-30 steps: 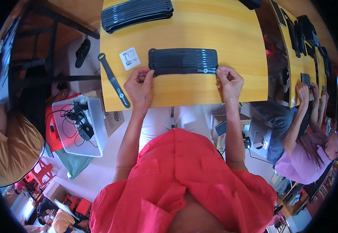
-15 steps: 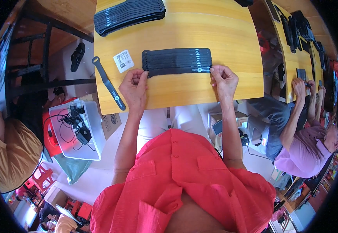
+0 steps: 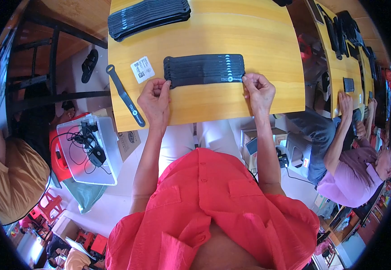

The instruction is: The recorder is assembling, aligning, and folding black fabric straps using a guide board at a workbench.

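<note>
A row of overlapping black hook-and-loop straps (image 3: 200,69) lies across the wooden table in front of me, white print near its right end. My left hand (image 3: 155,102) pinches the near left corner, thumb against fingertips. At the opposite end, my right hand (image 3: 260,95) pinches the right tip of the nearest strap. One loose black strap (image 3: 125,96) with a ringed end lies slantwise by the table's left edge. Between it and the row is a white printed label (image 3: 142,69).
A thicker pile of black straps (image 3: 150,18) sits at the far left of the table (image 3: 258,40). Below, a clear plastic bin (image 3: 107,153) holds cables. A co-worker in a purple shirt (image 3: 350,177) sits at another table on the right, with a small strap bundle (image 3: 348,84).
My hands keep their pinch at both ends, and the strap row has shifted very slightly. On the right, a co-worker's hand has drawn back from the small bundle.
</note>
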Demonstrator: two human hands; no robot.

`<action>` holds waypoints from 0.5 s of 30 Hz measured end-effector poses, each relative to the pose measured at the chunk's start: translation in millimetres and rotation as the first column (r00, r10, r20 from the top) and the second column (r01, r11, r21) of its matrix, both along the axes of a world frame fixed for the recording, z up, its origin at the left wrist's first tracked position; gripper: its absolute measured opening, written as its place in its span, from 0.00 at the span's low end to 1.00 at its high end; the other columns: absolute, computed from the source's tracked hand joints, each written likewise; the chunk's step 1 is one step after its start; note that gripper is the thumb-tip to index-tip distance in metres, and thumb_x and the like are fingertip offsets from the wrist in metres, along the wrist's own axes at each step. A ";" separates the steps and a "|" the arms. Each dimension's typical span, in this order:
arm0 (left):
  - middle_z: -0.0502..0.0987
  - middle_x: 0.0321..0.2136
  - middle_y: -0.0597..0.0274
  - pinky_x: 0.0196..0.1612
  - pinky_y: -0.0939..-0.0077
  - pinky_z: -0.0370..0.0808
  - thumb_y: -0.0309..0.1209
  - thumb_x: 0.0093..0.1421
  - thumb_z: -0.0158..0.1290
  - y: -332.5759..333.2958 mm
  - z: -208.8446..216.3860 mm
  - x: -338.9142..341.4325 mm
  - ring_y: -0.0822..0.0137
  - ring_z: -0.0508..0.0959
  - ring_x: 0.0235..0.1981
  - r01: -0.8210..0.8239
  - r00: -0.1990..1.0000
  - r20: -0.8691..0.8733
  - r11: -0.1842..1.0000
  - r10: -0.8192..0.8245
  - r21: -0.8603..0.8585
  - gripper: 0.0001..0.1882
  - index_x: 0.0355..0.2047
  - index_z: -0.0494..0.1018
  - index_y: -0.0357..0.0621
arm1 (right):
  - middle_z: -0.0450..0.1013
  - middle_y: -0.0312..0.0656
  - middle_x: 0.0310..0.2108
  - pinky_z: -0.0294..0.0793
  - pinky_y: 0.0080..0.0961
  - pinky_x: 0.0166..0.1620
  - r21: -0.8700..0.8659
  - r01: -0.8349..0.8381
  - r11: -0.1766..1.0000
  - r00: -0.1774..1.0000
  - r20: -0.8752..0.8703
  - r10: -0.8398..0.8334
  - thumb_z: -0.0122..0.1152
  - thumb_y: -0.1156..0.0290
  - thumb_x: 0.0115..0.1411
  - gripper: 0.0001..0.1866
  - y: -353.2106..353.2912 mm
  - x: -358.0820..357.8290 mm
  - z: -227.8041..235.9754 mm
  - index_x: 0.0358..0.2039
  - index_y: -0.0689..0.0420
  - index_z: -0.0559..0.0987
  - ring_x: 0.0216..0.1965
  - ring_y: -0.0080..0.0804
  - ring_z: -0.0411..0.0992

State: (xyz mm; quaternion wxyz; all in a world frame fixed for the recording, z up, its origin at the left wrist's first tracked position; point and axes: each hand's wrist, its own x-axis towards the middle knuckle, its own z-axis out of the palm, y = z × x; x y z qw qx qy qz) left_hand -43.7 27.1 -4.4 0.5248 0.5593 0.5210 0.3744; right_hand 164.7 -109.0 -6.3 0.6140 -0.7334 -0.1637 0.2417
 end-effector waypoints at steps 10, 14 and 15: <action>0.73 0.20 0.66 0.18 0.88 0.66 0.23 0.54 0.56 -1.1 2.8 1.5 0.81 0.68 0.18 0.004 1.000 -0.016 1.000 -0.004 0.015 0.04 0.28 0.73 0.35 | 0.71 0.33 0.18 0.63 0.12 0.14 -0.048 0.013 0.999 0.998 0.061 -0.010 0.62 0.77 0.52 0.03 1.2 0.0 -1.5 0.28 0.63 0.79 0.15 0.13 0.63; 0.72 0.19 0.66 0.18 0.87 0.65 0.23 0.54 0.56 -1.3 2.8 1.6 0.81 0.67 0.17 0.002 1.000 -0.015 0.999 -0.001 0.035 0.04 0.28 0.73 0.36 | 0.71 0.32 0.18 0.63 0.12 0.14 -0.057 0.022 0.998 0.997 0.077 -0.018 0.62 0.77 0.52 0.03 2.0 -0.7 -0.8 0.28 0.62 0.79 0.15 0.13 0.63; 0.72 0.19 0.66 0.18 0.87 0.65 0.23 0.54 0.56 -1.4 2.4 1.6 0.81 0.67 0.17 -0.001 1.000 -0.015 0.999 0.001 0.041 0.04 0.28 0.73 0.36 | 0.71 0.32 0.18 0.63 0.12 0.14 -0.059 0.027 0.998 0.997 0.080 -0.022 0.63 0.77 0.52 0.03 2.0 -0.8 -1.3 0.28 0.62 0.79 0.15 0.13 0.63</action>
